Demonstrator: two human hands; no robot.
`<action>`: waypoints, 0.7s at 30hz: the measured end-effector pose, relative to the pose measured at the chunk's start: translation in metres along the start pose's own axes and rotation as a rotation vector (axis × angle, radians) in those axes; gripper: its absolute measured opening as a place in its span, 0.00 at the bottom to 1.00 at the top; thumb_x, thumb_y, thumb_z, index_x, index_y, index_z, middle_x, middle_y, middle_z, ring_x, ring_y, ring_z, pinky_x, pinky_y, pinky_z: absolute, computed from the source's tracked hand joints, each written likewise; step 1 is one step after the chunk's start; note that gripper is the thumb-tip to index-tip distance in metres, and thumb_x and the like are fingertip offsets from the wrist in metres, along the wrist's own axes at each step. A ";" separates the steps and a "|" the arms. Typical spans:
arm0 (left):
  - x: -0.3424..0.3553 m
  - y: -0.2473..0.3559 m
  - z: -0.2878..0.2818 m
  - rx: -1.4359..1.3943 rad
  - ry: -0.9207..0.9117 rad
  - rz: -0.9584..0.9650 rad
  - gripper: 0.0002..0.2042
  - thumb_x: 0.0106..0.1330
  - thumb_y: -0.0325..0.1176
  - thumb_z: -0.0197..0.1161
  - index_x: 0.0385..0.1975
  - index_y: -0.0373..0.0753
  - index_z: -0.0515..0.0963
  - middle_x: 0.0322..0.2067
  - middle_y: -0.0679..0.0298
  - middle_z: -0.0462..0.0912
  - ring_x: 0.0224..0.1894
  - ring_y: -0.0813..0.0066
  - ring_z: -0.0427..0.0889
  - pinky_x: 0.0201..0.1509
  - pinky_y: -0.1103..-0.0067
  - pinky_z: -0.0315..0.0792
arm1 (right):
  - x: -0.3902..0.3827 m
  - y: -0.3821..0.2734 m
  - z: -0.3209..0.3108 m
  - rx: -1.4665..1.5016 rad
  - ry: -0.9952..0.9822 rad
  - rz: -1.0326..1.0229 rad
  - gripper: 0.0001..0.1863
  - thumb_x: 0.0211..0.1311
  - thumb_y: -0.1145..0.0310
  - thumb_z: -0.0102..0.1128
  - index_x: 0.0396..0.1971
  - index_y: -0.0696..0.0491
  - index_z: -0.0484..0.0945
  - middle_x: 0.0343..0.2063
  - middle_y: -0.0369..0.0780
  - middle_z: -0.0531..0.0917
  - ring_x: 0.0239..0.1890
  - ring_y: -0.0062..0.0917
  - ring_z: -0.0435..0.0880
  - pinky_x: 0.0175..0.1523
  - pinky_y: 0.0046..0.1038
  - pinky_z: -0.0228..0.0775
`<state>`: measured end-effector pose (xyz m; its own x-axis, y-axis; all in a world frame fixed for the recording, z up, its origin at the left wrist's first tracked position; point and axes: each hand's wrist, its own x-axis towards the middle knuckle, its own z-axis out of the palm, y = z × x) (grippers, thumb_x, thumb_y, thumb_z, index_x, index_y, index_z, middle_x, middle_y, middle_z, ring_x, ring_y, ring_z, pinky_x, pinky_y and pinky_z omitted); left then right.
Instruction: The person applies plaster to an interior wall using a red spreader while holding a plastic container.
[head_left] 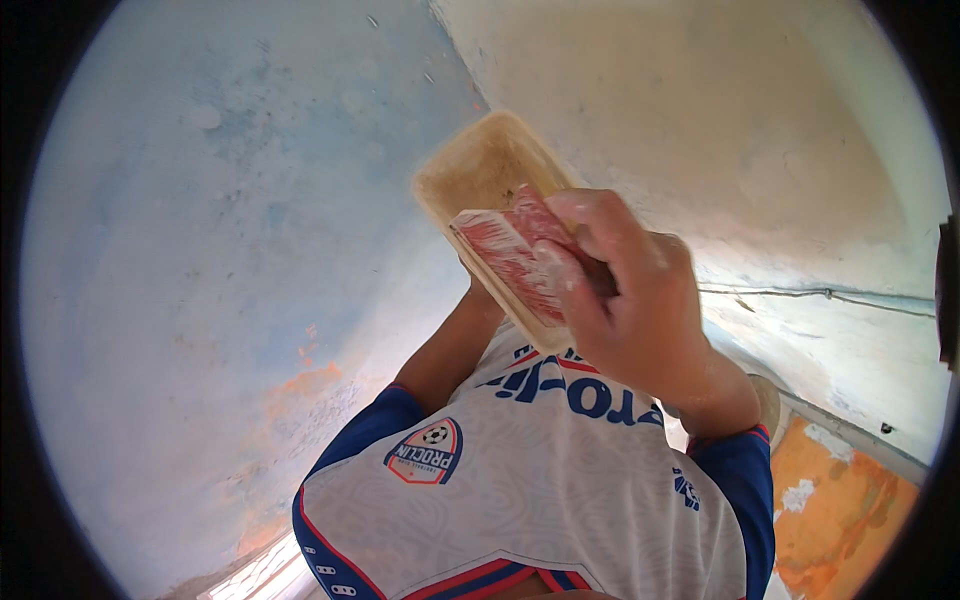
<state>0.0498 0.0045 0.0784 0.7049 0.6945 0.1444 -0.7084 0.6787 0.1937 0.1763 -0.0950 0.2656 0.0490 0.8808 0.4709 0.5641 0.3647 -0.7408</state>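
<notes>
In front of my chest is a shallow, cream-coloured rectangular tray (478, 165), tilted, with its inside facing up. My left hand (477, 283) supports it from behind. Most of that hand, its fingers included, is hidden by the tray. My right hand (640, 285) is closed, thumb and fingers wrapped round a red scraper-like tool (505, 255) streaked with white. The tool's flat face lies over the near half of the tray, and its straight edge comes close to the tray's left rim. White residue marks my right fingers.
A pale blue wall (200, 250) with peeling patches spans the left. A cream wall (700, 120) meets it at a corner behind the tray. A thin cable (825, 294) runs along the right wall, above an orange, flaking patch (840, 510). Bright slats (262, 572) show at the lower left.
</notes>
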 end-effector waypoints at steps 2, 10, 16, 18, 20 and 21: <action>-0.003 -0.001 0.005 0.004 0.010 0.022 0.31 0.73 0.58 0.54 0.67 0.42 0.68 0.59 0.56 0.77 0.59 0.61 0.79 0.60 0.63 0.79 | -0.003 0.001 -0.003 0.019 0.027 -0.031 0.17 0.59 0.84 0.60 0.49 0.59 0.74 0.21 0.46 0.83 0.21 0.36 0.85 0.28 0.28 0.72; -0.008 -0.003 -0.022 0.163 0.118 0.233 0.38 0.71 0.68 0.45 0.68 0.42 0.67 0.62 0.55 0.75 0.62 0.59 0.78 0.65 0.61 0.75 | -0.007 0.009 -0.004 0.033 0.016 0.005 0.18 0.58 0.84 0.59 0.49 0.59 0.74 0.20 0.45 0.82 0.19 0.33 0.82 0.26 0.26 0.69; -0.007 -0.012 -0.037 0.215 0.233 0.199 0.29 0.75 0.59 0.50 0.63 0.41 0.71 0.54 0.59 0.78 0.54 0.69 0.79 0.59 0.71 0.76 | -0.010 0.020 -0.001 0.029 0.027 -0.059 0.15 0.61 0.81 0.60 0.49 0.57 0.74 0.18 0.42 0.81 0.16 0.16 0.76 0.25 0.21 0.64; -0.005 -0.013 -0.033 0.176 0.190 0.178 0.30 0.75 0.59 0.50 0.63 0.41 0.71 0.54 0.59 0.78 0.55 0.68 0.79 0.59 0.70 0.76 | -0.010 0.018 -0.012 0.049 0.038 0.026 0.16 0.61 0.81 0.61 0.49 0.57 0.74 0.17 0.42 0.80 0.16 0.18 0.76 0.25 0.20 0.64; -0.002 -0.012 -0.024 0.143 0.138 0.154 0.30 0.75 0.60 0.50 0.64 0.41 0.70 0.55 0.58 0.78 0.55 0.67 0.78 0.60 0.70 0.76 | -0.010 0.017 -0.018 0.109 0.045 0.021 0.17 0.60 0.82 0.62 0.49 0.56 0.74 0.15 0.40 0.76 0.15 0.18 0.72 0.25 0.20 0.60; 0.000 -0.012 -0.021 0.136 0.122 0.142 0.30 0.75 0.60 0.50 0.64 0.41 0.70 0.55 0.58 0.78 0.56 0.67 0.78 0.60 0.70 0.76 | -0.009 0.016 -0.018 0.099 0.029 0.001 0.17 0.60 0.83 0.62 0.49 0.56 0.74 0.14 0.40 0.75 0.14 0.18 0.70 0.25 0.20 0.59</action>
<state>0.0577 0.0008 0.0559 0.5832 0.8099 0.0627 -0.7828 0.5397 0.3096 0.1994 -0.1026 0.2576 0.0743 0.8723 0.4833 0.4802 0.3934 -0.7840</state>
